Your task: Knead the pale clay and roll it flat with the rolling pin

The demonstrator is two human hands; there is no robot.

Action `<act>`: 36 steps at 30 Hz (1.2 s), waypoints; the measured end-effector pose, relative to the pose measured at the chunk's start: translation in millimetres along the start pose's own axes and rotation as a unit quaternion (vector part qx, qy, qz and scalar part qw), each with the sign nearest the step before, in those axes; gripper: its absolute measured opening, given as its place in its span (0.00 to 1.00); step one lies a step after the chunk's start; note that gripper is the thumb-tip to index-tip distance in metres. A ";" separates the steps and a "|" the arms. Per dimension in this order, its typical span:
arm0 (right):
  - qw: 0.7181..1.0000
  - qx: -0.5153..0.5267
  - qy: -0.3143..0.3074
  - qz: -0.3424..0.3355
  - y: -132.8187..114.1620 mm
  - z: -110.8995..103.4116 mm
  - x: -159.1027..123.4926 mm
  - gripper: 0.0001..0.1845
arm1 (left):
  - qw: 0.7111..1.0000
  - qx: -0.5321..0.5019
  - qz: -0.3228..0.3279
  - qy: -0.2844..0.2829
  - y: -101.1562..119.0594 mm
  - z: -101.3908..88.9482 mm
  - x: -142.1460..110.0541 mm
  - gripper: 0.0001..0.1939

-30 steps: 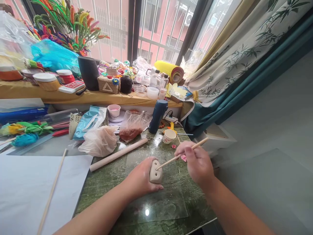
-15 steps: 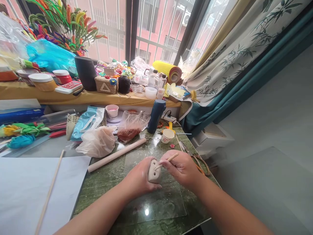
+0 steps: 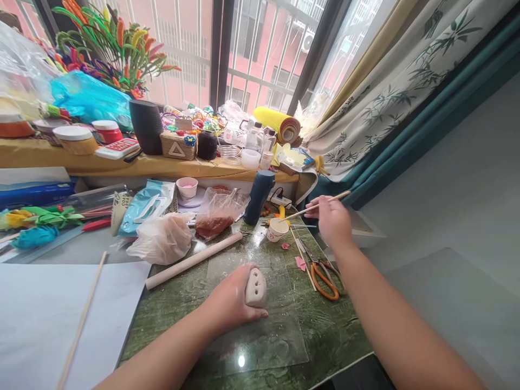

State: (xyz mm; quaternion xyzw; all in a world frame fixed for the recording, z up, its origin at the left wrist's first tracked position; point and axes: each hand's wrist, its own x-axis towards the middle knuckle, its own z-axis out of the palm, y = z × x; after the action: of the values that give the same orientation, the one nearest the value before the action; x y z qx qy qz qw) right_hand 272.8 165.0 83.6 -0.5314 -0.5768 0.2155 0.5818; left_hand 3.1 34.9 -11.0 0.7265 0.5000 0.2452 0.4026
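Stick (image 3: 300, 212) away, clay (image 3: 255, 298) in left hand (image 3: 231, 295)

Head-worn view, facing forward and down.

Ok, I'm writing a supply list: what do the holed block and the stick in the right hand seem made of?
The holed block looks like matte clay: pale, smooth, with rounded hole edges. The stick in the right hand looks like bare wood, perhaps bamboo: pale tan, no gloss visible.
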 end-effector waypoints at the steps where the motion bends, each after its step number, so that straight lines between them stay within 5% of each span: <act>1: 1.000 -0.012 -0.024 0.011 10.7 5.6 3.8 0.24 | 1.000 0.000 -0.001 0.001 0.2 -0.1 0.1 0.45; 7: 0.996 -0.034 -0.080 0.028 37.1 28.5 -0.3 0.23 | 1.000 -0.006 -0.002 -0.006 1.6 -1.2 -0.2 0.45; 12: 1.000 -0.023 0.012 0.012 20.7 9.0 0.3 0.27 | 1.000 -0.012 -0.003 -0.006 2.1 -1.3 -0.3 0.45; 16: 0.993 0.077 0.084 -0.026 -6.6 -2.8 -27.0 0.25 | 1.000 -0.013 0.001 -0.008 1.6 -1.3 -0.1 0.44; 24: 0.980 0.184 -0.066 0.033 -37.0 22.1 -119.1 0.20 | 1.000 0.004 0.007 -0.010 0.1 -0.4 1.7 0.43; 32: 0.981 0.098 -0.120 -0.116 -55.7 18.4 -128.5 0.19 | 1.000 0.006 0.017 -0.007 -4.5 2.6 2.7 0.44; 36: 0.980 0.094 -0.133 -0.118 -57.5 15.7 -129.7 0.19 | 1.000 0.003 0.014 -0.011 -4.3 2.0 2.9 0.44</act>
State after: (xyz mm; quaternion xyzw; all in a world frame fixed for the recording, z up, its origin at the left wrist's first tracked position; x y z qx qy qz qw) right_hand 206.5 39.1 72.5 -0.3693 -0.6848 0.2677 0.5683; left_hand 3.5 37.7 -15.9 0.7373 0.4861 0.2415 0.4021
